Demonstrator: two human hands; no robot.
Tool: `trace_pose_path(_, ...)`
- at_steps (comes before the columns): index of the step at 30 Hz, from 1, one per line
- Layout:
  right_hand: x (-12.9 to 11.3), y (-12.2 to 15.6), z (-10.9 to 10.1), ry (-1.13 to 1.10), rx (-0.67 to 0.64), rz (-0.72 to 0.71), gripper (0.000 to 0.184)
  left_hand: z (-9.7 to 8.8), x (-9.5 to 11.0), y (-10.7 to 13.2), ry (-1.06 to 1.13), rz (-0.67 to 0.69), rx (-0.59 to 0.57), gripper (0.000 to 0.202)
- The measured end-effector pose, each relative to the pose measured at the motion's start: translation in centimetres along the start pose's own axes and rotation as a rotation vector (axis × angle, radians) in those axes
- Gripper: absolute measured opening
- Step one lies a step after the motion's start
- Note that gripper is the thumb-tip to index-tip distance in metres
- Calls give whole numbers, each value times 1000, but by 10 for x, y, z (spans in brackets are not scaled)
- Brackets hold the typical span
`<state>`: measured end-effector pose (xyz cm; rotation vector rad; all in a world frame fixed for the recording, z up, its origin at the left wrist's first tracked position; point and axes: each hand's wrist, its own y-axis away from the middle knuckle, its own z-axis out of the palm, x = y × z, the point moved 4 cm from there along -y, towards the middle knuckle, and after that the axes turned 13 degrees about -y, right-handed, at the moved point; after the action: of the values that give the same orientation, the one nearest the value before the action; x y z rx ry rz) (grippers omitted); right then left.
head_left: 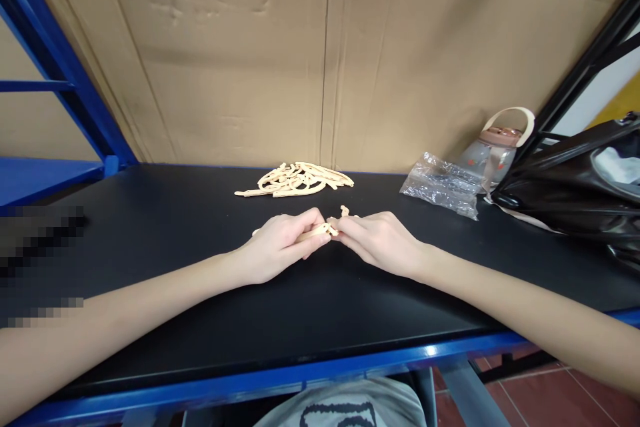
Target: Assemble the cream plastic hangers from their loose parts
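Observation:
Between my fingertips, near the middle of the table, is a cream plastic folding clothes hanger (320,231). My left hand (280,243) is closed around one arm of it, thumb on top, and a small end pokes out beyond the knuckles. My right hand (383,240) pinches the other part close to the joint, fingertips almost meeting those of the left. A small hook-like bit (345,211) rises just behind the right fingers. Much of the hanger is hidden by my hands. Behind them lies a pile of similar cream hangers (300,180).
A crumpled clear plastic bag (440,187) lies on the black tabletop (300,327) at the right. Beside it stand a handled water bottle (493,153) and a black bag (565,180). Cardboard (225,67) walls the back, and a blue frame post (75,93) rises at left.

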<state>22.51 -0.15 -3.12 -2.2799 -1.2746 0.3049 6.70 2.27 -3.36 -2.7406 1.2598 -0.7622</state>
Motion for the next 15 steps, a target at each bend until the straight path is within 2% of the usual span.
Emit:
trace_pose_path(7,3,1,-3,-14,-88,-9,23,2,-3,-1,-26,17,-18,31)
trace_pose_path(15,7,-2,-6,-36,-103,-9,27,2,-1,-1,-97,-38,-30,31)
